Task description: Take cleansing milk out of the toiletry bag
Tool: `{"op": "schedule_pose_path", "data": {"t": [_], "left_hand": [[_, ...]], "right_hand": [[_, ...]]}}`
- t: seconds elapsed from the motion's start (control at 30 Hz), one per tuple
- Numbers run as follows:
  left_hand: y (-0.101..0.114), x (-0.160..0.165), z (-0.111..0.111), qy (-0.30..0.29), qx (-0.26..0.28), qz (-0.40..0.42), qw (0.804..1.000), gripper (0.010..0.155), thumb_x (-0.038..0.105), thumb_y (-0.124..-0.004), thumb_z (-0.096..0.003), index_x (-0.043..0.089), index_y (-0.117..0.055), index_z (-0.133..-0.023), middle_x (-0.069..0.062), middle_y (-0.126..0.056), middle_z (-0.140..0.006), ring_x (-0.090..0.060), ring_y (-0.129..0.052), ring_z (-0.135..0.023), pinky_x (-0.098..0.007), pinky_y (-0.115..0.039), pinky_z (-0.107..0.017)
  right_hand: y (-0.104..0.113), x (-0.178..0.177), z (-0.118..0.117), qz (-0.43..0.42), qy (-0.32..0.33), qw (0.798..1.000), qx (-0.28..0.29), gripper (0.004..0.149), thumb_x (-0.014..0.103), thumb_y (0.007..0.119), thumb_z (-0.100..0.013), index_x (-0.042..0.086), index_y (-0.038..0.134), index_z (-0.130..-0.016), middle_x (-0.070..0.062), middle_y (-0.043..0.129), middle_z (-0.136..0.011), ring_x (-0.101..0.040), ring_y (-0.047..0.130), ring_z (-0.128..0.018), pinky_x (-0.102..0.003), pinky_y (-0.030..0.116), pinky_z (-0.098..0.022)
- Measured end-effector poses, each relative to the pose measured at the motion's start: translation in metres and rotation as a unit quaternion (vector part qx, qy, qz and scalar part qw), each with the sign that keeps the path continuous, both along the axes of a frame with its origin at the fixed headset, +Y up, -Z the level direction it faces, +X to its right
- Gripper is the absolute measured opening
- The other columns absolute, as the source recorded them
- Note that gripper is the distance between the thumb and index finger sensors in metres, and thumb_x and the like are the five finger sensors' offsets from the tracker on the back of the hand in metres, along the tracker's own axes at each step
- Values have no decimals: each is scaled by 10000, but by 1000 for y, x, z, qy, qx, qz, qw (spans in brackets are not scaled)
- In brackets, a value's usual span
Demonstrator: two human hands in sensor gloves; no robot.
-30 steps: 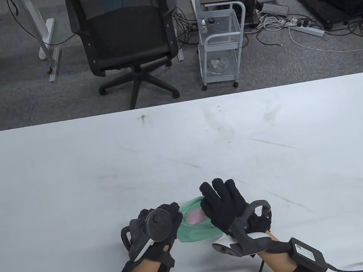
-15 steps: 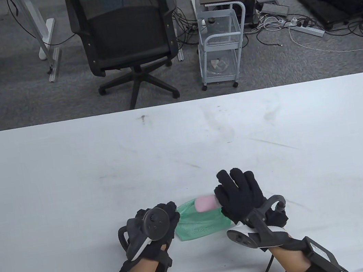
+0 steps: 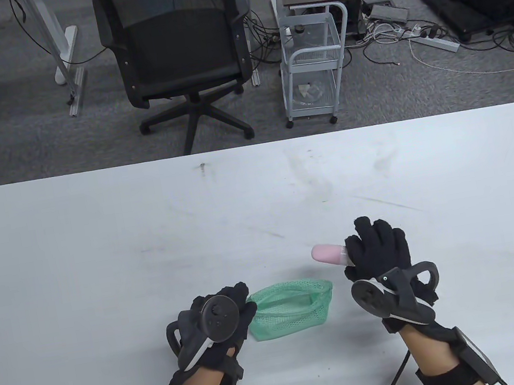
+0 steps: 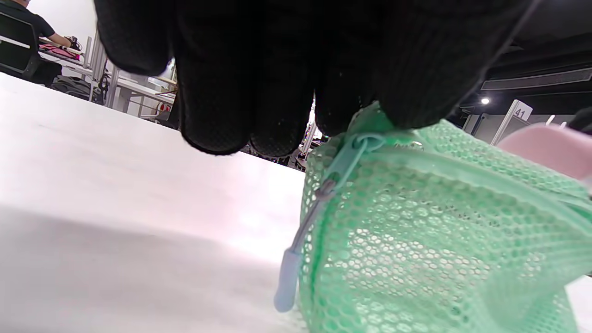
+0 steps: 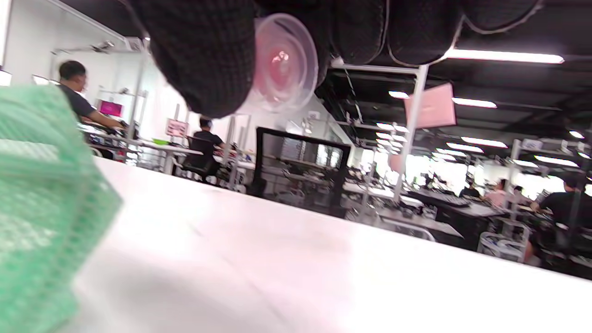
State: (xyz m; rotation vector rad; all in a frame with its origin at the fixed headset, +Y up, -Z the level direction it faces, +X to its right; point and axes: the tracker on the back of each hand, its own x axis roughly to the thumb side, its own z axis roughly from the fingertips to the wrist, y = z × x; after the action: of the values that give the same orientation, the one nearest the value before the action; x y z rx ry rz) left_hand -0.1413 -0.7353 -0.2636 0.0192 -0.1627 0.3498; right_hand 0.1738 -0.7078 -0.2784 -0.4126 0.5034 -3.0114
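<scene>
I have the pink bottle (image 3: 328,253) clear of the green mesh bag (image 3: 290,307), up at about two o'clock from it, lifted off the table (image 3: 97,239). My right hand (image 3: 379,251) grips it with fingers wrapped around its clear cap end (image 5: 282,64); the pink body sticks out toward nine o'clock. My left hand (image 3: 218,314) pinches the bag's corner by the zipper (image 4: 340,162), fingers pressed together.

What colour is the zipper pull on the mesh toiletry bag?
Pale blue-grey, against the mint-green toiletry bag; the zipper pull shows best in the left wrist view.
</scene>
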Motion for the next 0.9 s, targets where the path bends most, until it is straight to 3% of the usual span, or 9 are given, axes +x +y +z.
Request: {"op": "schedule_pose_path", "data": {"t": [0.37,0.9], "left_hand": [[0,0,1,-4,-2,1,1000,538,474,-891,-478,242,-867,-963,-107,-958,-985,-419,-980,-832,-647,-659,-697],[-1,0,1,-3,-7,2,1000,534,475,-888,-481,245,-868,-962,-106,-960,-985,-420,-982,-829,-646,-661,-696]], "right_hand": [[-32,19,-26,32,-96,988,-117,629,354,952,-485,20,786,-992,-312,566,-1173,-681,610,-953,-766,523,-666],[-63,37,-41,83,-179,962,-188,621,351,943,-499,20,780,-999,-316,549,-1180,-685,595,-957,-769,508,-669]]}}
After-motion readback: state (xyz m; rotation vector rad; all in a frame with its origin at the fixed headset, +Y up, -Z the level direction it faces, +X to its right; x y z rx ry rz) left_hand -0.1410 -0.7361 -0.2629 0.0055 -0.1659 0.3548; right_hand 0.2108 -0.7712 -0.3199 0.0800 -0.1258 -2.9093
